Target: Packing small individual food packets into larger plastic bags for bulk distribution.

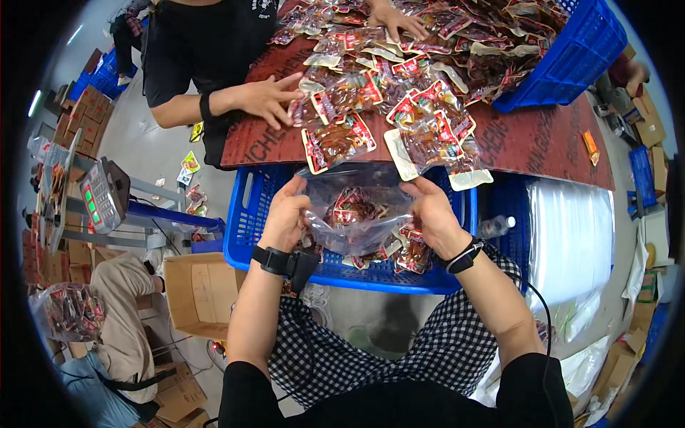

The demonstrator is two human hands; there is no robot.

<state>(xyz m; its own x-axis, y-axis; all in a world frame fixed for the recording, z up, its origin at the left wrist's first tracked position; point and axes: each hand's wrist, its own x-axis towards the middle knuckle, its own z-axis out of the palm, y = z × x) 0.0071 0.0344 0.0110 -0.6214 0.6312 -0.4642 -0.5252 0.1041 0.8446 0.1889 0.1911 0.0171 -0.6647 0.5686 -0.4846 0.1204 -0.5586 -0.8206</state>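
My left hand (288,211) and my right hand (432,211) grip opposite sides of the rim of a clear plastic bag (353,235), spreading its mouth. Inside or seen through it is a red-labelled food packet (350,207). The bag hangs over a blue plastic crate (342,279) that holds several similar packets (412,250). Just beyond my hands, a heap of vacuum-sealed food packets (433,136) covers part of a red-brown board table (540,139), some overhanging its edge. A co-worker's hand (270,100) touches packets at the left; the other co-worker's hand (398,22) rests on the heap.
A tilted blue basket (567,59) stands on the table at right. Below it are a plastic bottle (496,227) and a stack of clear bags (570,241). An open cardboard box (203,294) and a digital scale (103,195) are at left. Another person sits at lower left.
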